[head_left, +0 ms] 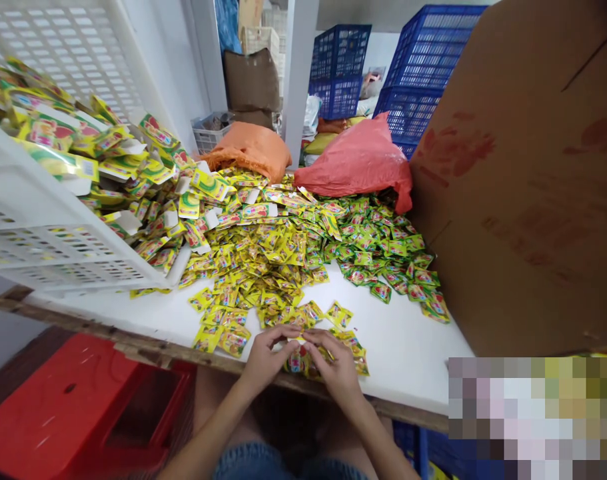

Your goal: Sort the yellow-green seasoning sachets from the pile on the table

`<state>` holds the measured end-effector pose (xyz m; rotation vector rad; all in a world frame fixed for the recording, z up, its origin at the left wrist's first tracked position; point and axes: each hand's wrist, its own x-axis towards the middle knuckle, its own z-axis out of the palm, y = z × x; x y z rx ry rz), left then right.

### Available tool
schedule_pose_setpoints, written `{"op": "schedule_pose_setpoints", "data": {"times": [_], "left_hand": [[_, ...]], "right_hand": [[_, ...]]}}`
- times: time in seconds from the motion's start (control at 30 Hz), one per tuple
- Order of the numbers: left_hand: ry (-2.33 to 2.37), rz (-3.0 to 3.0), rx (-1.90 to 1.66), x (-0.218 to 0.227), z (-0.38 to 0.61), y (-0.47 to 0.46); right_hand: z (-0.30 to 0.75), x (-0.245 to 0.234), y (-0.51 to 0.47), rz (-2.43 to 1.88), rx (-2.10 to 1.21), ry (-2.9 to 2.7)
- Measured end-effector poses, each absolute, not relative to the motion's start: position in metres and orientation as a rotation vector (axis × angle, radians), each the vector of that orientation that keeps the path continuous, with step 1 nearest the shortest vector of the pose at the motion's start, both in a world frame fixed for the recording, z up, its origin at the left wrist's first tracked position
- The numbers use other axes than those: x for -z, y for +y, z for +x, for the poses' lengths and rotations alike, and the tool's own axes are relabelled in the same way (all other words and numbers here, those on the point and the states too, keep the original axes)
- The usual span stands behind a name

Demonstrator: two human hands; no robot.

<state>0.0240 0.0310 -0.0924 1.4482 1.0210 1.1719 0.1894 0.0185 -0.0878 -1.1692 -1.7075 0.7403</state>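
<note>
A big heap of small yellow and green sachets (278, 247) covers the white table (398, 340). At the table's front edge my left hand (264, 357) and my right hand (337, 365) meet, fingers curled in a pinch around a small stack of sachets (299, 360). Loose yellow sachets (223, 330) lie just left of my left hand. Folded yellow-green cartons (133, 167) spill from a tilted white plastic crate (43, 227) at the left.
A large brown cardboard sheet (523, 187) stands at the right. An orange sack (248, 150) and a red sack (358, 160) lie behind the heap. Blue crates (423, 67) stack at the back. A red stool (78, 407) sits below left.
</note>
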Motion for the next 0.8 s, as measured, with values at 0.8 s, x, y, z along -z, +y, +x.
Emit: {"op": "schedule_pose_setpoints", "data": {"times": [0.8], "left_hand": [[1.042,1.655,-1.063,0.083,0.01,0.035]], "right_hand": [[0.196,0.079,0.004,-1.273,-0.689,-1.679]]}}
